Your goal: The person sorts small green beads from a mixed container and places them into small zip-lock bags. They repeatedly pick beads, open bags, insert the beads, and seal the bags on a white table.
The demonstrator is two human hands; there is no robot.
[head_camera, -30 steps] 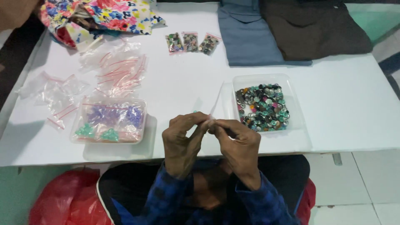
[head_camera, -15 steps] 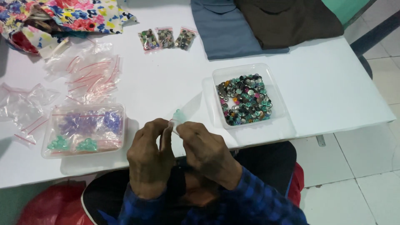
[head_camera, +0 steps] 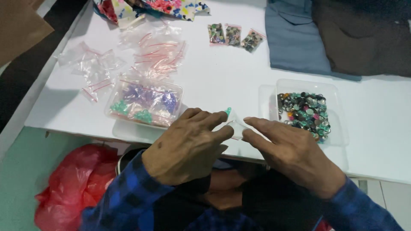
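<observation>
One white table [head_camera: 222, 77], green floor [head_camera: 25, 175]

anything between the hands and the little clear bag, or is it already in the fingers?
Nothing visible in the way. Both the left hand and right hand already pinch the small clear bag between them, above the near edge of the white table. A green piece shows at its top.

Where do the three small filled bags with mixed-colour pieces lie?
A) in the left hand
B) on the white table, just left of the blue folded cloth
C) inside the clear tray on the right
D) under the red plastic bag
B: the three small filled bags lie side by side on the white table, just left of the blue folded cloth.
</observation>
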